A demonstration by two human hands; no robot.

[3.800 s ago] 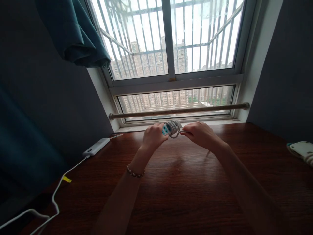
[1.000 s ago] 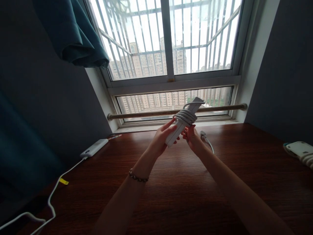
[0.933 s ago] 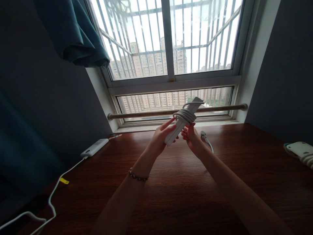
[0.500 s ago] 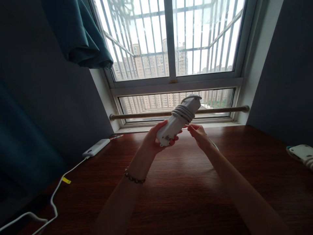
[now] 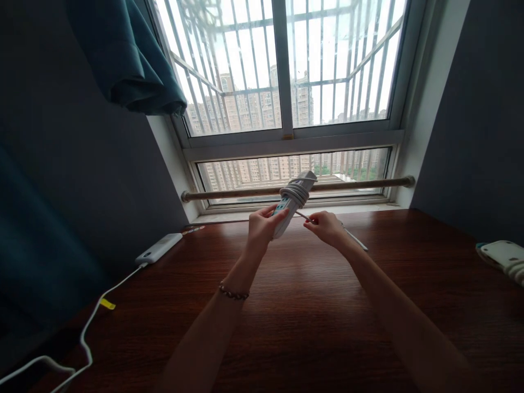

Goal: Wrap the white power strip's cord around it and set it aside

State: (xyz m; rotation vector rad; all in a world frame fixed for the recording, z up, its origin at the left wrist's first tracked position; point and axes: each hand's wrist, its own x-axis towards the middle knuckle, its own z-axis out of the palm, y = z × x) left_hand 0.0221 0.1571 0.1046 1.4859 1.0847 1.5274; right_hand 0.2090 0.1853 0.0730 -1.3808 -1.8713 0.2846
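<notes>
Cord [image 5: 295,194] hides the middle of the power strip [image 5: 289,214].

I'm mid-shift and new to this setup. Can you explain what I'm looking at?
There's no machine: these are a person's bare hands. Every picture comes from one camera worn on the head, looking forward and down.

The left hand holds a white power strip, tilted, with coils of cord wrapped around it. The right hand pinches a loose stretch of that cord.

On the wooden surface, a white box with a cable lies left; a white, cord-wrapped object is partly cut off at right.
</notes>
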